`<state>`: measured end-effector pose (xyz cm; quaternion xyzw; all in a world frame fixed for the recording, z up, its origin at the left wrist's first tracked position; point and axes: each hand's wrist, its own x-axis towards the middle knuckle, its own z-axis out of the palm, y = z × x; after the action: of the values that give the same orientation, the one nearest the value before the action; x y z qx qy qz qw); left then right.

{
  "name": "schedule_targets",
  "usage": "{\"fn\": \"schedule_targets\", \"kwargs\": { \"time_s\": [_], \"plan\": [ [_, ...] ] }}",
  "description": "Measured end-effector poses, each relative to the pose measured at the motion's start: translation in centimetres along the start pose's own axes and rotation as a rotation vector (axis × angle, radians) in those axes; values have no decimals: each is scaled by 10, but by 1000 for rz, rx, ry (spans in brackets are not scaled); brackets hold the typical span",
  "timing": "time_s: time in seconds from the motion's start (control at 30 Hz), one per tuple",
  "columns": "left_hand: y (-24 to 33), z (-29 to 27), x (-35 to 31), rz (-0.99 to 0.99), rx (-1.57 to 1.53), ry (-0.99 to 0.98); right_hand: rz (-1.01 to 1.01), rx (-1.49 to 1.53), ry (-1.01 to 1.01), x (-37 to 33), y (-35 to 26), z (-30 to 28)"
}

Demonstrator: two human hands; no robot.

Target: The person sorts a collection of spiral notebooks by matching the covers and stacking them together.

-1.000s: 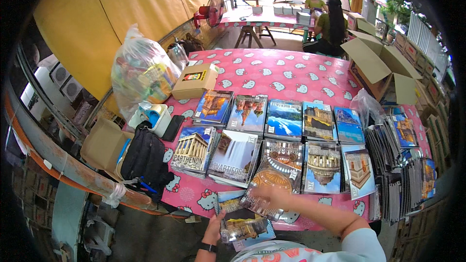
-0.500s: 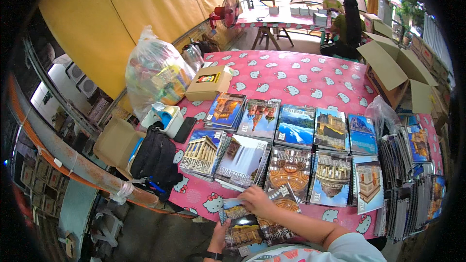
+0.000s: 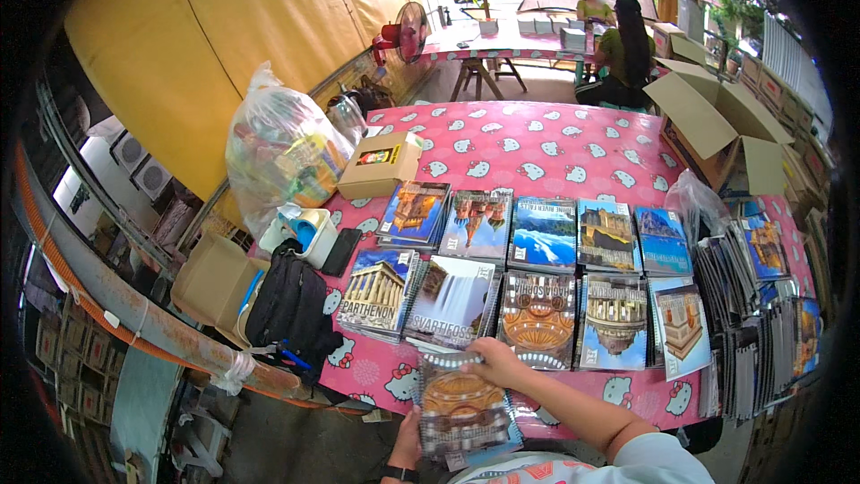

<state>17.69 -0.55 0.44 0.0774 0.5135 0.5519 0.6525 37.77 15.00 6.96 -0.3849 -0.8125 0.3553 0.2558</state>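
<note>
At the near table edge I hold a small stack of spiral notebooks (image 3: 461,408); the top cover shows an ornate domed interior and is slightly blurred. My left hand (image 3: 408,439), with a dark band at its wrist, grips the stack's left side. My right hand (image 3: 494,364) is closed on the upper edge of the top notebook. Just beyond lie the piles nearest my hands: one with a waterfall cover (image 3: 452,300), one with a domed-interior cover (image 3: 537,318), and one with a columned temple cover (image 3: 378,291).
More notebook piles continue rightward, up to dense stacks (image 3: 743,332) and a clear plastic bag (image 3: 697,206). An open carton (image 3: 717,125) stands far right. At left are a black bag (image 3: 288,305), a white tub (image 3: 309,237), a cardboard box (image 3: 381,166) and a filled plastic sack (image 3: 282,152). Two people sit beyond.
My right hand has moved slightly right, and the domed-interior notebook, tilted at the right before, now lies over the held stack, covering the other cover. The view has shifted a little.
</note>
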Motion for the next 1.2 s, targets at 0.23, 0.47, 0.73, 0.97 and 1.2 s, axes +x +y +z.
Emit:
{"fn": "schedule_targets", "kwargs": {
  "time_s": [0.23,0.47,0.73,0.97,1.2],
  "plan": [
    [21,10,-6,98,317,2,277,-909,298,88,83,-125],
    [19,-6,11,330,880,44,333,-864,28,88,101,-146],
    [27,-82,25,14,137,-75,49,-99,-255,42,-74,-95],
    [51,-57,11,267,619,-58,-136,-948,-43,51,-21,49],
    [64,-87,-1,207,198,121,-42,-151,-395,11,-96,37]
  ]
}}
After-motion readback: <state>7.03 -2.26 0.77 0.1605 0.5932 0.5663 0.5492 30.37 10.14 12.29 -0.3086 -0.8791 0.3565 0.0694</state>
